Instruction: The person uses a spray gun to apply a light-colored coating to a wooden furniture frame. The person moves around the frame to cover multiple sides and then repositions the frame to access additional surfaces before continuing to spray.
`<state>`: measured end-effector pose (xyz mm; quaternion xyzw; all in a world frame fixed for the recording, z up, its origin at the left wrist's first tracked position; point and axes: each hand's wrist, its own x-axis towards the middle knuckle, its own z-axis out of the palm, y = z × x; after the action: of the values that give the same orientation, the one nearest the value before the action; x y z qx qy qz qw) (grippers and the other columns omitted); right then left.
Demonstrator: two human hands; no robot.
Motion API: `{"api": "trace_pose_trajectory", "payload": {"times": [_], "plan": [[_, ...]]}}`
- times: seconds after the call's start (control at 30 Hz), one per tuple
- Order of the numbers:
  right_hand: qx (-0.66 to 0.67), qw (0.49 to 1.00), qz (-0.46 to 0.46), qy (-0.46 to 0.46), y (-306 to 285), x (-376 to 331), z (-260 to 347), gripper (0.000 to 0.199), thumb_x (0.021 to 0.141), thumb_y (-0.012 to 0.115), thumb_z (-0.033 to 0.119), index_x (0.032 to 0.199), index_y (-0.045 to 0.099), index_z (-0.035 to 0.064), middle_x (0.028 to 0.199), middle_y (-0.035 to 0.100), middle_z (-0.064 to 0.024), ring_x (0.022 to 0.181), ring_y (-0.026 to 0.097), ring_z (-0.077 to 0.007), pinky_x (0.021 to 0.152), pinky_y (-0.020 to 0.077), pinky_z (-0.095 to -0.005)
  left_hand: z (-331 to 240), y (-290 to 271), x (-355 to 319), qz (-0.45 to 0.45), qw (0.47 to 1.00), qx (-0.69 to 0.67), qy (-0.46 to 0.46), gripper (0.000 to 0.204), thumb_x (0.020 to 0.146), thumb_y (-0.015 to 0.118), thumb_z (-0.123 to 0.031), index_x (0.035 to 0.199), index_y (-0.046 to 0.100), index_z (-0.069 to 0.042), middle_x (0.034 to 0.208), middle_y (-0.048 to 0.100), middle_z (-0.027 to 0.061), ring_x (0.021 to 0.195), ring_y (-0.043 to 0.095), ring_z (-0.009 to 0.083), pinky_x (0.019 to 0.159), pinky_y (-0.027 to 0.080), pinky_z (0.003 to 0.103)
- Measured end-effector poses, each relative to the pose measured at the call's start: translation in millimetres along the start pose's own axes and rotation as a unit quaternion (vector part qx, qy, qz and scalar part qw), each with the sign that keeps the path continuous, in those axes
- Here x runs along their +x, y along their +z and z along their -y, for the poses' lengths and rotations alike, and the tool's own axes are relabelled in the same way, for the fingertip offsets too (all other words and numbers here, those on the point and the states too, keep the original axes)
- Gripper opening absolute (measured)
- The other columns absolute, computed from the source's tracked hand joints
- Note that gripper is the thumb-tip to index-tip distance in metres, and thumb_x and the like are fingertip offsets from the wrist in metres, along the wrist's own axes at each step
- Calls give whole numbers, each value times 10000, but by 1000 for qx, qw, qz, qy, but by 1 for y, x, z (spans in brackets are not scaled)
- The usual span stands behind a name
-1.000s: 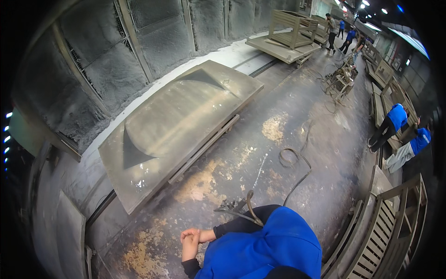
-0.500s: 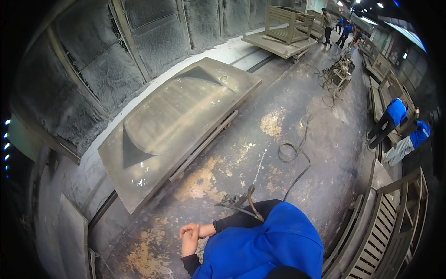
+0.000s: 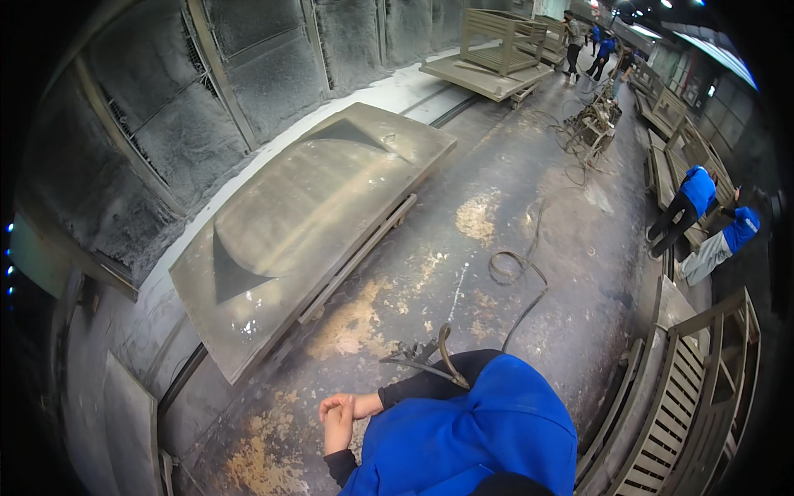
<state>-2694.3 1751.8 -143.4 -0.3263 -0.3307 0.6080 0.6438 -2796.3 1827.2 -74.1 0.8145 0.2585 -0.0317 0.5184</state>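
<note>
My left hand (image 3: 337, 431) comes up from the lower edge and rests crossed against my right hand (image 3: 366, 404). Their fingers are folded together in front of my blue top, and no object shows in them. Close beyond my right sleeve, a grey metal fitting (image 3: 407, 357) and a thick curved hose (image 3: 447, 357) sit by my dark trouser leg, partly hidden by it. Neither hand touches them. Farther off to the left lies a large dusty panel (image 3: 331, 207) with a rounded raised middle and dark corner patches, apart from my hands.
A thin hose (image 3: 514, 269) loops over the blotchy floor (image 3: 463, 289). Slatted frames (image 3: 666, 430) stand at the right; a crate-like frame (image 3: 500, 41) rests on a far platform. Tangled hoses surround a machine (image 3: 589, 132). Two people (image 3: 699, 194) in blue work at the right, others farther back.
The whole surroundings have shifted slightly left in the view as my head turned a little. My hands stay folded together in the same place.
</note>
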Motion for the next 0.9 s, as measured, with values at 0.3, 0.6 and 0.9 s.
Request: {"api": "trace_pose_trajectory", "payload": {"times": [0.3, 0.6, 0.9], "plan": [[-25, 999, -18, -11, -3, -3, 4, 126, 991, 610, 196, 1099, 617, 131, 1005, 598, 63, 853, 553, -39, 666, 448, -217, -6, 4, 4, 8, 1000, -17, 24, 580, 1043, 513, -435, 884, 688, 95, 747, 671, 89, 684, 616, 152, 615, 459, 306], [-3, 999, -10, 46, -1, -11, 15, 185, 971, 632, 145, 1142, 605, 78, 1122, 623, -1, 1058, 573, -107, 915, 486, -294, -10, 2, 0, 20, 1000, -5, -22, 604, 1032, 525, -446, 871, 671, 118, 721, 672, 138, 698, 635, 201, 638, 470, 353], [13, 997, 0, 74, 3, -11, 28, 208, 990, 624, 180, 1174, 600, 85, 1138, 610, 6, 1031, 577, -98, 855, 506, -278, -24, 0, -3, 16, 999, -6, -27, 598, 1035, 517, -439, 900, 683, 120, 741, 686, 148, 706, 647, 210, 640, 475, 357]]}}
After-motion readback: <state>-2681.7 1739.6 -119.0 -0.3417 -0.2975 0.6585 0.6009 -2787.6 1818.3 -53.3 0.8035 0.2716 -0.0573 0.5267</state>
